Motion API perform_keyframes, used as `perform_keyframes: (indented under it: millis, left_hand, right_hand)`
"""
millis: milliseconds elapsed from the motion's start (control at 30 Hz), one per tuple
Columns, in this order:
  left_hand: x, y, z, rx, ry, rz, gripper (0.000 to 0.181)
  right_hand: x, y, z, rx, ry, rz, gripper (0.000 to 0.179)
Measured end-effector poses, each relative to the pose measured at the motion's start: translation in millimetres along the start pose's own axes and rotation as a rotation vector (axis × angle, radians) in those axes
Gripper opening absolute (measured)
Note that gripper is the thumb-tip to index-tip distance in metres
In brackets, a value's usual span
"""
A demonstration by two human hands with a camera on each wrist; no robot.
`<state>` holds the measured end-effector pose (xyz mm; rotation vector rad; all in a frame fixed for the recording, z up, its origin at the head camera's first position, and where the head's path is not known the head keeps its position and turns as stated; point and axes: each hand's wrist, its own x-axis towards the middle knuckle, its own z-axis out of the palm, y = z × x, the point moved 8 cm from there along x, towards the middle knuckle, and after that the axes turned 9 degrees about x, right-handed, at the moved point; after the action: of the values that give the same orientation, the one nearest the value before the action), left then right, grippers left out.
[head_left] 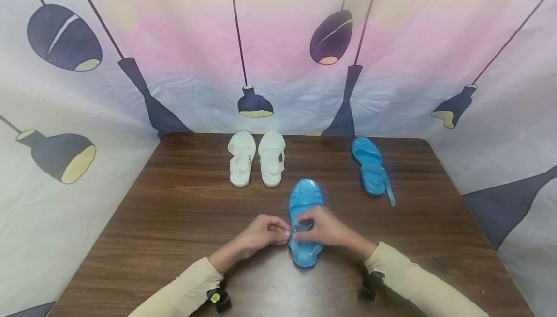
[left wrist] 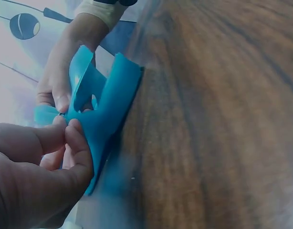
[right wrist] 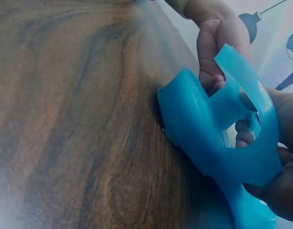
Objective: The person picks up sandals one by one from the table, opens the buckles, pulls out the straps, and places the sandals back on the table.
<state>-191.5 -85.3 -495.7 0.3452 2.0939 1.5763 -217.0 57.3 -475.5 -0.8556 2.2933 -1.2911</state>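
Observation:
A blue jelly sandal (head_left: pixel 306 194) lies sole down on the table, its toe pointing away from me. On its left side, my left hand (head_left: pixel 263 235) pinches the ankle strap between thumb and fingertips beside a small metal buckle (head_left: pixel 298 230). My right hand (head_left: pixel 326 227) reaches over the sandal from the right and pinches the strap at the same spot. In the left wrist view, both hands' fingertips (left wrist: pixel 63 106) meet around the buckle, mostly covering it. The heel cup (right wrist: pixel 182 112) stands upright in the right wrist view, with the strap arching beside it.
A second blue sandal (head_left: pixel 367 155) lies at the back right, its strap hanging loose toward me. Two white sandals (head_left: pixel 241 157) stand side by side at the back, left of centre. A patterned cloth (head_left: pixel 278 41) hangs behind the brown wooden table (head_left: pixel 174 210).

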Motion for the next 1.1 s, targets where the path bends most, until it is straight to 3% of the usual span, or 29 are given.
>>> perform_keyframes:
  millis: [167, 367, 700, 1100]
  left_hand:
    - [-1.4, -4.8, -1.3, -0.049, 0.025, -0.009, 0.020]
    - [-4.1, -9.8, 2.3, -0.150, -0.013, -0.066, 0.022]
    - [-2.4, -8.9, 4.9, -0.142, -0.025, -0.090, 0.019]
    - [-1.1, -2.8, -1.3, -0.166, 0.053, -0.080, 0.023]
  right_hand:
    - [-0.5, -1.0, -0.3, 0.000, 0.004, 0.008, 0.033]
    - [-2.5, 0.0, -1.0, -0.004, 0.017, -0.002, 0.035]
    - [-2.4, -1.7, -3.9, -0.010, 0.032, -0.007, 0.035]
    - [-0.6, -1.6, -0.7, 0.004, 0.023, -0.002, 0.029]
